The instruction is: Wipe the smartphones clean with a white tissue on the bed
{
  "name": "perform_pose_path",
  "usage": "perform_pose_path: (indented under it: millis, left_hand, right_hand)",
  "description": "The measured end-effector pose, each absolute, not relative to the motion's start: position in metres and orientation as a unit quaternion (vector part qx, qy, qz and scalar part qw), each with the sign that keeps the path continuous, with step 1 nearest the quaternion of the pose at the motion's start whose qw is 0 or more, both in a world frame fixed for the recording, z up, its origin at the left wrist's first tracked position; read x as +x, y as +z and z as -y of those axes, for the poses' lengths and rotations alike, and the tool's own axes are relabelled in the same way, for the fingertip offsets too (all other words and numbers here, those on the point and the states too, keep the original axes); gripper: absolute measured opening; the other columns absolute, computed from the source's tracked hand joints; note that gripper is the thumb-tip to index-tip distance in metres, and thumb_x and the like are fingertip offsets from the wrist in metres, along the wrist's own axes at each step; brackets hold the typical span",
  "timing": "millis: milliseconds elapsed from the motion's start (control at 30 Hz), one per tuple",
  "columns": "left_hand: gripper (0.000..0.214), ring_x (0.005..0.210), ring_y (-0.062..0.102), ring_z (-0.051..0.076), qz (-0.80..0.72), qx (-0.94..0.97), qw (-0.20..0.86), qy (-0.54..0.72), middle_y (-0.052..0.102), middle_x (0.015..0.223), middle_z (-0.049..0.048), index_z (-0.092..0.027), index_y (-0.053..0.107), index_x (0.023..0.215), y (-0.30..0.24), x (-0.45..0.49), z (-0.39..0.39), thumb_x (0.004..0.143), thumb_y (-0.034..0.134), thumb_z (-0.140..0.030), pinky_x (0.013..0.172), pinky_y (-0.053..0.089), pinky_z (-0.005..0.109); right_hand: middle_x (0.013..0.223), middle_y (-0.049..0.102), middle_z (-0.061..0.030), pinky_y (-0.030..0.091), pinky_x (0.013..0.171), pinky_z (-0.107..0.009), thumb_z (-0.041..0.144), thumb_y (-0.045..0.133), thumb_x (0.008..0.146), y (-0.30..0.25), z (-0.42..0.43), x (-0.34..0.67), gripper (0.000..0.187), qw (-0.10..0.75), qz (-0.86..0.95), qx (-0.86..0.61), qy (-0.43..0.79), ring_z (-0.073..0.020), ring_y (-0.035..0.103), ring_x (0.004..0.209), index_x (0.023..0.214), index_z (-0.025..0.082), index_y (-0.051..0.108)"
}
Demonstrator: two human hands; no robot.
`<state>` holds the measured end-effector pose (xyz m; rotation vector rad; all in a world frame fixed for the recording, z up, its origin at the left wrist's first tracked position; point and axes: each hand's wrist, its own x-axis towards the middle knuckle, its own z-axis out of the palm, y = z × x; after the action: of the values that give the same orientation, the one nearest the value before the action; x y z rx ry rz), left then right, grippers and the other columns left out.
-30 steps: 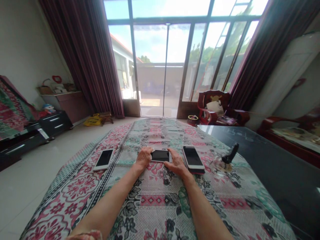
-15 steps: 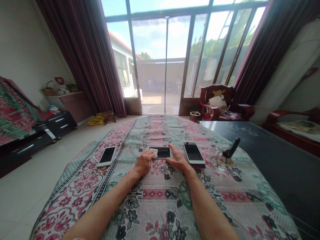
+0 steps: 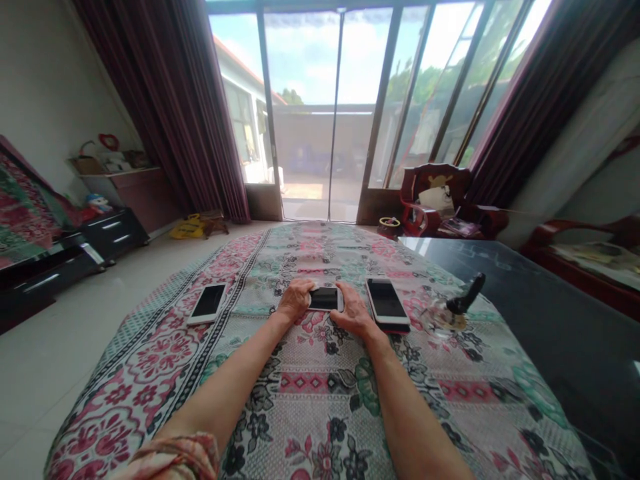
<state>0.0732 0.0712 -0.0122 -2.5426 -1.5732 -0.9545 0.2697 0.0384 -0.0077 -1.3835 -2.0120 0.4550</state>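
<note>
A white-framed smartphone (image 3: 324,299) with a dark screen lies sideways on the patterned tablecloth (image 3: 325,360). My right hand (image 3: 353,310) grips its right end between thumb and fingers. At the phone's left end, my left hand (image 3: 296,299) is closed on a white tissue (image 3: 314,287), most of it hidden under the fingers, and rests against the phone. Right of my right hand, another white phone (image 3: 387,301) lies on top of a dark, red-edged flat thing (image 3: 397,327). A third white phone (image 3: 209,303) lies to the left, screen up.
A clear glass dish (image 3: 443,319) with a black-handled object (image 3: 466,293) stands at the right of the table. Beyond it is a dark glossy table (image 3: 520,300). A wooden armchair (image 3: 435,200) is by the window, and a yellow bag (image 3: 187,227) lies on the floor at left.
My left hand has moved up with the tissue to the phone's upper left edge, covering more of that end. My right hand keeps its grip. The view has shifted slightly.
</note>
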Motion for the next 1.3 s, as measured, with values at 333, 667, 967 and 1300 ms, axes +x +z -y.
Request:
perform_pose_path:
  millis: [333,667,967,1300]
  left_hand:
    - [0.034,0.100,0.060,0.020,0.498,-0.818,0.025,-0.288,0.069,0.106,0.0078,-0.017,0.071,0.097,-0.010,0.071,-0.047,0.081,0.045,-0.003,0.098,0.046,0.036]
    - [0.031,0.101,0.060,0.018,0.459,-0.853,-0.023,-0.247,0.069,0.111,0.0056,-0.018,0.071,0.097,-0.004,0.095,-0.040,0.081,0.049,-0.003,0.096,0.046,0.031]
    - [0.025,0.094,0.060,0.021,0.528,-0.817,-0.029,-0.229,0.070,0.097,0.0092,-0.016,0.072,0.092,0.001,0.110,-0.054,0.083,0.049,-0.009,0.091,0.048,0.032]
    - [0.027,0.107,0.055,0.018,0.456,-0.850,-0.012,-0.263,0.066,0.110,0.0059,-0.020,0.067,0.100,-0.012,0.082,-0.009,0.086,0.048,-0.007,0.099,0.045,0.033]
  right_hand:
    - [0.134,0.053,-0.0125,0.032,0.108,-0.042,0.027,0.060,0.070,-0.006,-0.036,0.268,0.073,0.313,0.765,-0.532,0.182,-0.0263,0.047,0.127,0.139,0.018,0.039]
    - [0.135,0.052,-0.0128,0.031,0.108,-0.041,0.024,0.056,0.070,0.001,-0.031,0.264,0.071,0.280,0.764,-0.554,0.179,-0.0271,0.047,0.126,0.139,0.017,0.040]
    - [0.134,0.053,-0.0142,0.033,0.107,-0.040,0.020,0.054,0.069,0.000,-0.033,0.263,0.070,0.265,0.765,-0.563,0.168,-0.0268,0.048,0.126,0.138,0.016,0.040]
    - [0.137,0.050,-0.0168,0.030,0.109,-0.040,0.022,0.054,0.069,0.001,-0.035,0.264,0.073,0.256,0.764,-0.567,0.172,-0.0282,0.045,0.128,0.139,0.011,0.038]
